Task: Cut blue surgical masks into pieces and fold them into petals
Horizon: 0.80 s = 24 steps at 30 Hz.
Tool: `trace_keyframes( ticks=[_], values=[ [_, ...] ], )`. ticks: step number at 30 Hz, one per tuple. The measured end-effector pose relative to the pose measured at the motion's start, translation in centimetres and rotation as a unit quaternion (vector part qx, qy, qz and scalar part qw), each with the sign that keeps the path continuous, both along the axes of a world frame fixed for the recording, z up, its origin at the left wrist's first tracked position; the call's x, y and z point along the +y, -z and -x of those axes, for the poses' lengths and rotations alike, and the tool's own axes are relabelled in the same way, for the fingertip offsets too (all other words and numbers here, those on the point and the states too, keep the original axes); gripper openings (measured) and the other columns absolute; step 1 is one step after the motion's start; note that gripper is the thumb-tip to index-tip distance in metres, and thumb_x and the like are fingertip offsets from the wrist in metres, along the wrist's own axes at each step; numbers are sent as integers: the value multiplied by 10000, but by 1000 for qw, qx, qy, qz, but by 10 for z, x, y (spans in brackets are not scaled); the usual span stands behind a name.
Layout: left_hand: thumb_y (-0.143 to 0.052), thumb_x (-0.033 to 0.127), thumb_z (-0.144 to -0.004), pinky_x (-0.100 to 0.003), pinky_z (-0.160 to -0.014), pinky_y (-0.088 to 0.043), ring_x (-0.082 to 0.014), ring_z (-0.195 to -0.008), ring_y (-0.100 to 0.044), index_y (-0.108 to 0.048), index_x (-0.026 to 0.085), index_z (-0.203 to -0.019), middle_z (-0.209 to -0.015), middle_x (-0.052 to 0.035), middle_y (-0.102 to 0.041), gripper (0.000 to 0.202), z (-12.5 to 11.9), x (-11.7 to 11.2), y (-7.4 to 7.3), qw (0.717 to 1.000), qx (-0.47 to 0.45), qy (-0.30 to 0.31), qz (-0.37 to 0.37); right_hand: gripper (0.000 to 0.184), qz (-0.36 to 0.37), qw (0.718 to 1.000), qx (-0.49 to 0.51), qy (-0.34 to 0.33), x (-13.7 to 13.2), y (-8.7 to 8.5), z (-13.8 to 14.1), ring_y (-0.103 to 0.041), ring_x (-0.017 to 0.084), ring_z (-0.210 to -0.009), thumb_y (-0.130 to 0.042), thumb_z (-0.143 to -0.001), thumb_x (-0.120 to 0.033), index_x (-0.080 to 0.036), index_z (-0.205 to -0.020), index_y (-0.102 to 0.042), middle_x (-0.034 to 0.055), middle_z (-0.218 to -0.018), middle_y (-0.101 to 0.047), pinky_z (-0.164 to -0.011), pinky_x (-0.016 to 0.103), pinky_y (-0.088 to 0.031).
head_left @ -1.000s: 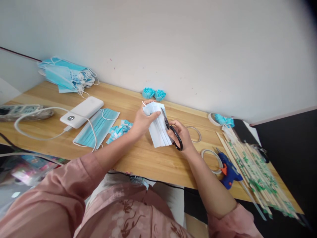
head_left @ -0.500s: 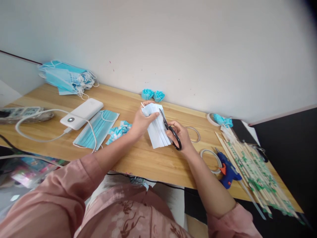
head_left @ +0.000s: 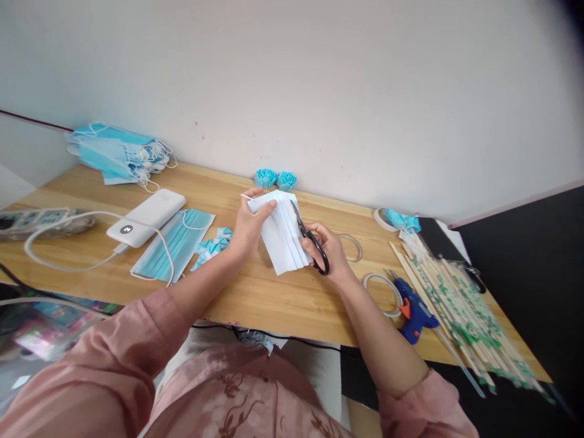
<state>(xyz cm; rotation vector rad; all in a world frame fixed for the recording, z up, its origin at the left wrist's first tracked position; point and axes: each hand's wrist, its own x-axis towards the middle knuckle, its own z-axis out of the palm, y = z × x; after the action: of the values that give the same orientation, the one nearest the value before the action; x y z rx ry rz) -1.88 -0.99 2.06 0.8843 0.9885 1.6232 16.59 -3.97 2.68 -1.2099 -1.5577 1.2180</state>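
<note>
My left hand pinches the upper left part of a pleated face mask, its pale side facing me and a white ear loop by the fingers. Black-handled scissors are gripped in my right hand, with the blades lying along the mask's right side near its top. Whether the blades are closed on the fabric is hard to make out. Behind the mask, two blue folded flowers rest against the wall. Left of it lie small blue and white cut pieces, partly behind my left forearm.
At left are a blue mask, a white power bank with a cable, and a mask pile. Tape rolls, a blue glue gun, wrapped wooden sticks and a blue bundle lie at right.
My left hand has slid slightly left along the mask's top. The mask and scissors keep nearly the same pose, and the whole view has shifted a little.
</note>
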Motion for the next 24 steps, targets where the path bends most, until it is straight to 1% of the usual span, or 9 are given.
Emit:
trace_keyframes(
  ticks=[2,4,6,9,13,16,20,24],
  values=[
    [-783,455,-714,-269,-716,-511,-159,-803,-639,-529,199,-1023,-897,-22,-650,475,2,2,0,999,-37,22,13,571,-1,1000,3,8,0,-2,0,-402,83,-350,-759,-655,-681,-223,-915,-539,-90,-483,-468,-340,228,-305],
    [-773,512,-714,-293,-731,-529,-186,-833,-660,-567,182,-954,-915,-57,-687,457,2,3,-2,995,-60,74,25,552,0,1000,8,10,1,-3,-1,-401,85,-351,-767,-657,-660,-226,-912,-540,-91,-482,-468,-343,229,-309],
    [-778,543,-702,-334,-763,-549,-227,-879,-683,-617,168,-963,-944,-94,-720,484,2,2,-3,989,-70,122,42,525,4,1000,9,9,1,-2,-1,-402,86,-359,-777,-665,-627,-226,-916,-548,-92,-486,-472,-353,230,-316],
    [-810,517,-677,-377,-800,-562,-257,-901,-704,-657,166,-988,-941,-99,-742,494,2,1,-5,984,-69,155,59,503,4,1000,13,3,2,4,-2,-387,79,-374,-811,-656,-562,-222,-929,-561,-99,-489,-466,-375,225,-304],
    [-856,409,-643,-390,-820,-560,-231,-832,-707,-669,164,-949,-914,-71,-740,434,2,-2,-6,982,-58,163,72,486,1,1000,24,-17,5,17,-4,-370,67,-407,-832,-665,-502,-218,-957,-568,-108,-512,-455,-418,218,-287],
    [-867,347,-630,-372,-817,-552,-206,-789,-694,-675,149,-904,-882,-65,-735,390,3,-3,-7,982,-69,154,79,495,-3,999,21,-27,6,22,-5,-365,62,-446,-836,-665,-502,-214,-964,-566,-107,-543,-443,-449,214,-279],
    [-861,348,-639,-324,-773,-542,-180,-744,-672,-684,136,-869,-825,-49,-727,359,3,-1,-5,985,-82,137,59,537,2,1000,12,-22,4,17,-1,-354,65,-439,-788,-676,-598,-221,-964,-538,-112,-536,-423,-446,218,-273],
    [-858,356,-646,-314,-772,-528,-177,-738,-662,-686,136,-855,-785,-34,-715,349,3,0,-3,985,-93,136,51,566,-5,1000,5,-28,0,11,2,-341,67,-440,-741,-693,-665,-229,-963,-501,-106,-550,-429,-448,227,-271]
  ],
)
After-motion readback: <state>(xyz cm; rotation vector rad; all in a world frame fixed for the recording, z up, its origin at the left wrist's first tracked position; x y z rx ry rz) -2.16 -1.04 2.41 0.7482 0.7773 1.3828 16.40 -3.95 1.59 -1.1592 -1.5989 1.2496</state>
